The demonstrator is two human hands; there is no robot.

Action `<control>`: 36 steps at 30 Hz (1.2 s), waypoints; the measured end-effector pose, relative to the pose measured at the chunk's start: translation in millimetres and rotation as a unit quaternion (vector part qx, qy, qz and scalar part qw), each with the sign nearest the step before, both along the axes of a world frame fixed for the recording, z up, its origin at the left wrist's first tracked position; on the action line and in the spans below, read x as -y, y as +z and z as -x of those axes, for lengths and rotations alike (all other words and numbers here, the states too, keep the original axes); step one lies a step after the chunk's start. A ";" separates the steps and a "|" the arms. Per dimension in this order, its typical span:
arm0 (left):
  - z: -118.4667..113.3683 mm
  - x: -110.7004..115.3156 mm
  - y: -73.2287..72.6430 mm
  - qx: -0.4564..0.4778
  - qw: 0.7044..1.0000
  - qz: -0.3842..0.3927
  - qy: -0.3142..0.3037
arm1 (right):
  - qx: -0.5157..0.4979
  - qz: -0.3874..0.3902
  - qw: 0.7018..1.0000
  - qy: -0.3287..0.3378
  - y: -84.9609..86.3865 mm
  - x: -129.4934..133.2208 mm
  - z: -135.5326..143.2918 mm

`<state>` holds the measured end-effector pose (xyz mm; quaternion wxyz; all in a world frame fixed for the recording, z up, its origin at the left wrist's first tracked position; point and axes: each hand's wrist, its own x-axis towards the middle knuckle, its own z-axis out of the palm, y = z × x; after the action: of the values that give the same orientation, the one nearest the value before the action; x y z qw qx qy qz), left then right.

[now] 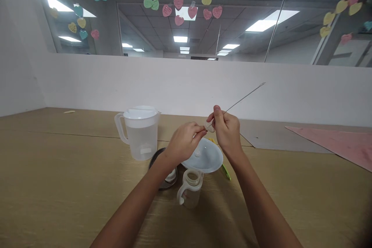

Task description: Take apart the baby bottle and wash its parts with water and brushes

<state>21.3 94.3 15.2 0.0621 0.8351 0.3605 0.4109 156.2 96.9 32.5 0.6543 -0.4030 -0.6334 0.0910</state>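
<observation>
Above a white bowl [213, 161], my left hand [184, 141] pinches the edge of a small whitish translucent piece [209, 126]. My right hand [228, 130] is closed around a thin metal wire [245, 96] with a looped far end, which slants up to the right. The wire's lower end meets the small piece; fingers partly hide the contact. A clear bottle [192, 192] with a white side handle and open top stands below my hands. Left of it, partly behind my left forearm, lies a dark round dish [163, 186] holding a white item.
A lidded translucent pitcher [142, 133] with liquid stands at the left. A green and yellow tool [226, 172] lies partly behind the bowl. Pink sheeting [343, 141] covers the right back of the table [72, 186]. A white wall with windows rises behind.
</observation>
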 end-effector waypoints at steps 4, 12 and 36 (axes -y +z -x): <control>2.3 -5.7 -3.6 -0.055 0.998 0.000 0.013 | -0.093 -0.039 0.994 0.042 9.2 5.6 -9.2; -1.0 -5.3 -4.1 -0.021 0.998 0.014 -0.064 | -0.087 -0.137 0.983 -0.086 4.2 8.9 -5.9; -1.9 0.0 -1.7 -0.033 0.999 -0.013 -0.032 | 0.068 -0.166 0.971 -0.161 5.1 19.3 -2.8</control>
<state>23.2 94.3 13.4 0.0527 0.8599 0.3299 0.3859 158.9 77.6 37.6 0.6731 -0.3909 -0.6098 -0.1492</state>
